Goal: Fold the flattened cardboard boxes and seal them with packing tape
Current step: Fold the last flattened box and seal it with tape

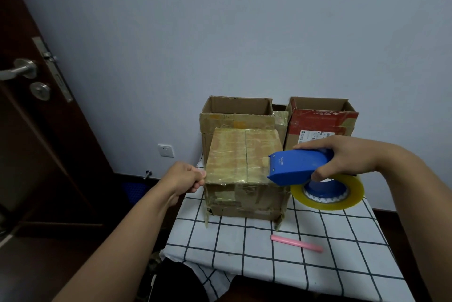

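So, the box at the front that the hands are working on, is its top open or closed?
Closed. The front box's top flaps lie flat and meet along a centre seam, with shiny tape over them. The two boxes behind stand open.

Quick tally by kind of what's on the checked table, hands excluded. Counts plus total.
Cardboard boxes: 3, namely the taped box in front, the open brown box behind it, and the open red-printed box at back right.
Tape dispensers: 1, the blue dispenser with its tape roll.
Pink stick-like items: 1, the pink item.
Total: 5
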A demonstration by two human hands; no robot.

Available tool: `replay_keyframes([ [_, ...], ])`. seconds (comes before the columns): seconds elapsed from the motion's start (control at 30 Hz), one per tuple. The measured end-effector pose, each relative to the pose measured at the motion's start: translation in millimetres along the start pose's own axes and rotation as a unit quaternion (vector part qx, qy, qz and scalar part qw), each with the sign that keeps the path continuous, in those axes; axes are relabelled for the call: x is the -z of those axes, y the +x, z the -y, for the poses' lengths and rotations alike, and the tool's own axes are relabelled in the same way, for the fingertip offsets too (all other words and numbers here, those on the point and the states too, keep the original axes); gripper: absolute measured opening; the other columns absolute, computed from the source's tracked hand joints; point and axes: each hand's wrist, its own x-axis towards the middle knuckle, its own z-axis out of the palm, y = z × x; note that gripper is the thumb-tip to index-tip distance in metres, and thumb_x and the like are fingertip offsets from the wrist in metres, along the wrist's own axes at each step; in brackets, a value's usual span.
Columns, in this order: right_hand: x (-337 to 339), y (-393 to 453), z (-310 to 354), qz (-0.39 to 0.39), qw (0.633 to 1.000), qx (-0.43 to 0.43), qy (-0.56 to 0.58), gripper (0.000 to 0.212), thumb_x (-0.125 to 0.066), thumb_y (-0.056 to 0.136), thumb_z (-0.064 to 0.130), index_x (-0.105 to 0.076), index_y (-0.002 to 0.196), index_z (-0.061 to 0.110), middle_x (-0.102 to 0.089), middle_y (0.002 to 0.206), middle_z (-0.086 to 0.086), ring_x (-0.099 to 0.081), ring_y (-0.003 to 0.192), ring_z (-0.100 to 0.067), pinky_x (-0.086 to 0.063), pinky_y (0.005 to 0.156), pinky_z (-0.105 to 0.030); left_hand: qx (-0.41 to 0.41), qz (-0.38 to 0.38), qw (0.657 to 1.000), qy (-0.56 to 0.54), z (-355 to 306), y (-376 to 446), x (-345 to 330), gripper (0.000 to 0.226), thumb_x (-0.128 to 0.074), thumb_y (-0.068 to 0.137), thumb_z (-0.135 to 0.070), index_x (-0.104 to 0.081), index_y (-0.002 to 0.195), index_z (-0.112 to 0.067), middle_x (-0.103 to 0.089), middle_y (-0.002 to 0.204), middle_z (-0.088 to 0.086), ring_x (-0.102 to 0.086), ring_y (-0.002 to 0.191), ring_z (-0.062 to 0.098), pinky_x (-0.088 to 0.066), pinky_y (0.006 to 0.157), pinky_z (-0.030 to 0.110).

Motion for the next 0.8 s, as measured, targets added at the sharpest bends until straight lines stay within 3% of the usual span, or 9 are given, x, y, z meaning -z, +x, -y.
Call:
replay_keyframes([
  [0.13,0,1,6,0.002,1.0,-0.003,-0.018,0.063,-0.08,0.08,0.034,-0.043,0.127,0.055,-0.052,0.119,0.021,-0.058,0.101,-0.009,-0.046,0.078,-0.017,0.009,-0.004,1.0,0.007,2,1,-2,0.024,-0.063,0.093,-0.01,-0.065,0.07,-0.003,-0.06,0.053,0.003,-0.05,0.049,0.01,-0.048,0.054,0.022],
  [0.3,-1,3,15,0.014,0.999,-0.005,-0.032,0.072,-0.071,0.062,0.053,-0.042,0.128,0.056,-0.051,0.116,0.023,-0.057,0.099,-0.009,-0.045,0.078,-0.018,0.019,0.011,0.999,0.025,0,-1,2,0.024,-0.065,0.093,-0.012,-0.065,0.071,-0.003,-0.062,0.055,0.005,-0.051,0.051,0.013,-0.048,0.051,0.021],
  [0.4,-1,3,17,0.016,0.999,-0.001,-0.041,0.071,-0.069,0.062,0.054,-0.042,0.127,0.056,-0.05,0.114,0.025,-0.057,0.098,-0.008,-0.044,0.078,-0.017,0.033,0.018,0.997,0.071,-3,1,7,0.025,-0.066,0.093,-0.021,-0.066,0.085,0.002,-0.067,0.064,0.01,-0.057,0.052,0.015,-0.052,0.054,0.026],
  [0.5,0,2,13,0.014,0.999,-0.011,-0.051,0.074,-0.07,0.061,0.056,-0.043,0.129,0.056,-0.05,0.117,0.022,-0.057,0.1,-0.009,-0.045,0.081,-0.019,0.08,0.035,0.985,0.148,-4,1,14,0.059,-0.07,0.087,-0.046,-0.053,0.111,0.005,-0.073,0.072,0.014,-0.065,0.054,0.017,-0.053,0.051,0.027],
  [0.57,-1,1,10,0.013,0.999,-0.015,-0.049,0.076,-0.071,0.061,0.056,-0.042,0.131,0.056,-0.051,0.12,0.02,-0.058,0.101,-0.009,-0.046,0.082,-0.019,0.072,0.018,0.977,0.201,-4,-1,11,0.068,-0.066,0.086,-0.055,-0.05,0.116,0.003,-0.073,0.086,0.014,-0.068,0.067,0.02,-0.056,0.059,0.031],
  [0.63,-1,0,8,0.008,0.999,-0.009,-0.043,0.075,-0.07,0.061,0.056,-0.043,0.131,0.055,-0.051,0.12,0.021,-0.058,0.101,-0.008,-0.046,0.082,-0.019,-0.03,-0.073,0.951,0.298,-4,-9,0,0.057,-0.061,0.09,-0.05,-0.051,0.125,-0.007,-0.066,0.114,0.009,-0.064,0.097,0.023,-0.051,0.078,0.033],
  [0.7,-1,0,10,0.008,0.999,-0.003,-0.041,0.073,-0.07,0.062,0.055,-0.044,0.129,0.055,-0.051,0.118,0.023,-0.057,0.101,-0.007,-0.046,0.081,-0.018,-0.2,-0.149,0.914,0.321,-5,-29,-21,0.043,-0.055,0.094,-0.036,-0.051,0.132,-0.016,-0.058,0.127,0.0,-0.055,0.112,0.017,-0.045,0.091,0.03],
  [0.77,-1,-1,11,0.008,0.999,0.001,-0.039,0.07,-0.069,0.062,0.054,-0.044,0.127,0.055,-0.052,0.117,0.024,-0.058,0.101,-0.007,-0.046,0.08,-0.018,-0.344,-0.117,0.864,0.348,-3,-44,-43,0.047,-0.052,0.094,-0.031,-0.045,0.14,-0.021,-0.05,0.139,-0.004,-0.046,0.125,0.013,-0.039,0.108,0.032],
  [0.8,-1,-1,11,0.008,0.999,0.002,-0.038,0.07,-0.069,0.062,0.054,-0.044,0.127,0.055,-0.052,0.116,0.024,-0.058,0.1,-0.007,-0.046,0.079,-0.018,-0.371,-0.077,0.838,0.393,0,-46,-53,0.057,-0.05,0.094,-0.034,-0.035,0.148,-0.023,-0.038,0.152,-0.005,-0.034,0.139,0.014,-0.025,0.117,0.033],
])
